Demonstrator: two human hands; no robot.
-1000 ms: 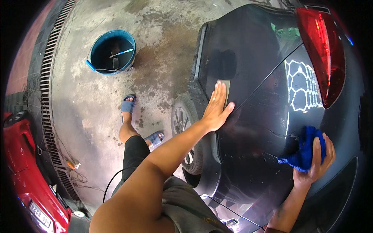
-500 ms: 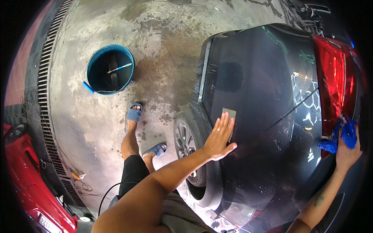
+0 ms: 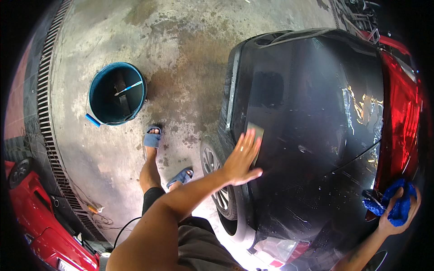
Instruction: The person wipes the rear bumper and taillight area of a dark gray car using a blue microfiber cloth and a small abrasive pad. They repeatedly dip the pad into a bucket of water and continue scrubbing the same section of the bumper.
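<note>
My left hand [image 3: 242,160] lies flat on the dark grey car's rear side panel [image 3: 294,126], thumb spread away from the fingers. Under its fingers is a thin olive-grey rectangular pad [image 3: 257,132], pressed against the paint and partly hidden. A fluffy blue cloth [image 3: 398,212] is bunched in my right hand [image 3: 389,223], whose fingers wrap round it beside the lower end of the red tail light [image 3: 401,131]. Water drops and wet streaks show on the lower bodywork.
A blue-green bucket [image 3: 92,86] of dark water stands on the stained concrete floor at left, with a blue-and-white brush [image 3: 131,87] across it. The car's rear wheel [image 3: 217,176] is close to my legs. A drain grate [image 3: 44,86] and red car [image 3: 34,212] are far left.
My right hand has drawn the blue cloth down off the tail light toward me. My left hand and the pad have slid slightly toward the wheel-side edge. The whole view has shifted a little.
</note>
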